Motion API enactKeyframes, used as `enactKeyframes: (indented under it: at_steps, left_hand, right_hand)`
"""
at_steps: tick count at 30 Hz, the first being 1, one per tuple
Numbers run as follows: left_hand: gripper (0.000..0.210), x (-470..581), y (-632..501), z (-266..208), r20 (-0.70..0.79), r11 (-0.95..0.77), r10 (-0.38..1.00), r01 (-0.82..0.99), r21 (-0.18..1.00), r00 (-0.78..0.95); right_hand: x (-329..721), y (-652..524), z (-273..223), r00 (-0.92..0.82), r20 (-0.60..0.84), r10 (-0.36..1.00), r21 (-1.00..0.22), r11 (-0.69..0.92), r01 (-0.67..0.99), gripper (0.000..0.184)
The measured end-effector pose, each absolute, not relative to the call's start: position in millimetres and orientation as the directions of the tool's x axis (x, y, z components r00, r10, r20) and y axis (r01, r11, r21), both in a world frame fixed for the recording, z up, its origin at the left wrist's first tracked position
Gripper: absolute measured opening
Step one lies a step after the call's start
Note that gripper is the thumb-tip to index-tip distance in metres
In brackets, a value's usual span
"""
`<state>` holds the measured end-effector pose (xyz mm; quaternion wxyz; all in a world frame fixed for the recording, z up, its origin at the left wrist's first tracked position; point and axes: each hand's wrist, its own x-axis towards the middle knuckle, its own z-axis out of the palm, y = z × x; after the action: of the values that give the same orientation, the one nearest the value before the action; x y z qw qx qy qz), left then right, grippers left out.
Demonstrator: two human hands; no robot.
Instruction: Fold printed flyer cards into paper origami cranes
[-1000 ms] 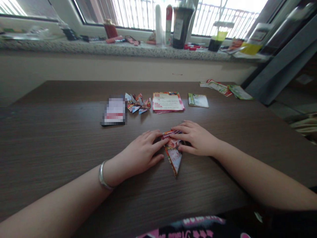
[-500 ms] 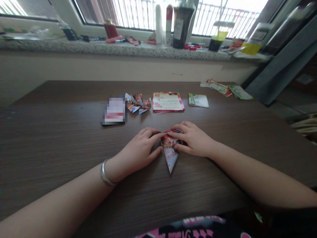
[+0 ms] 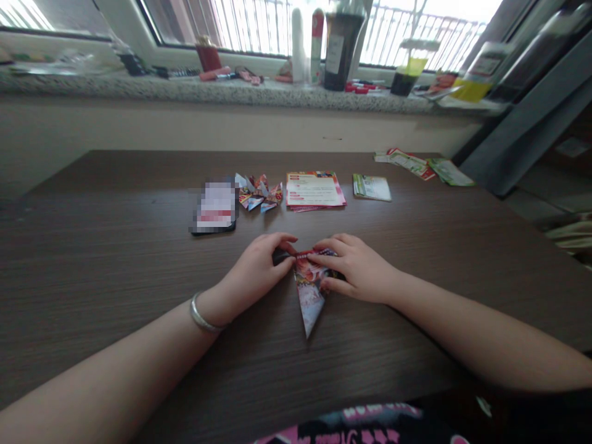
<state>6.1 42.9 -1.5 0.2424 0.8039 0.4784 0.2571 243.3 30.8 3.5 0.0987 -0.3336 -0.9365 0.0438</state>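
A folded, printed paper [image 3: 309, 302] lies on the dark wooden table, its long point towards me. My left hand [image 3: 261, 265] pinches the upper left corner between thumb and fingertips. Across the paper's right side rests my right hand [image 3: 358, 268], its fingers spread and its thumb lower on the sheet. That side is partly hidden under the hand. Beyond the hands lies a cluster of folded paper pieces [image 3: 259, 193]. A stack of printed paper sheets [image 3: 315, 190] sits to its right.
A phone-like flat object [image 3: 215, 206], blurred out, lies at the left. Smaller cards [image 3: 372, 187] and green-red paper strips [image 3: 409, 163] are at the back right. Bottles and small items crowd the granite windowsill [image 3: 259, 92] behind the table [image 3: 115, 246].
The folded paper has shifted slightly left and towards me. My left hand's fingers have lifted from lying along its top edge to a pinch at the corner. My right hand moved slightly nearer me.
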Motion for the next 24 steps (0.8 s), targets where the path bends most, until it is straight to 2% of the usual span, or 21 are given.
enactKeyframes:
  at_steps: [6, 9, 17, 21, 24]
  left_hand:
    - [0.030, 5.1, 44.1, -1.9, 0.197, -0.447, 0.885, 0.651, 0.613, 0.422]
    - [0.026, 6.4, 43.6, -2.4, 0.184, -0.422, 0.894, 0.635, 0.647, 0.408]
    - [0.023, 13.4, 40.1, -1.5, 0.082, -0.217, 0.952, 0.464, 0.859, 0.294]
    - [0.025, 15.8, 37.8, -2.3, 0.064, -0.154, 0.961, 0.326, 0.933, 0.270]
    - [0.026, 18.0, 35.7, -2.1, 0.045, -0.106, 0.965, 0.227, 0.968, 0.258]
  right_hand:
    - [241.4, 28.7, 2.8, -0.760, 0.171, 0.627, -0.161, 0.779, 0.606, 0.051]
    - [240.1, 27.5, 3.2, -0.734, 0.194, 0.650, -0.196, 0.759, 0.621, 0.045]
    - [232.5, 27.9, 4.6, -0.571, 0.247, 0.783, -0.462, 0.613, 0.640, 0.020]
    - [229.3, 29.3, 1.7, -0.418, 0.211, 0.884, -0.597, 0.455, 0.661, 0.026]
    - [228.5, 31.1, -1.5, -0.386, 0.200, 0.900, -0.699, 0.407, 0.587, 0.020]
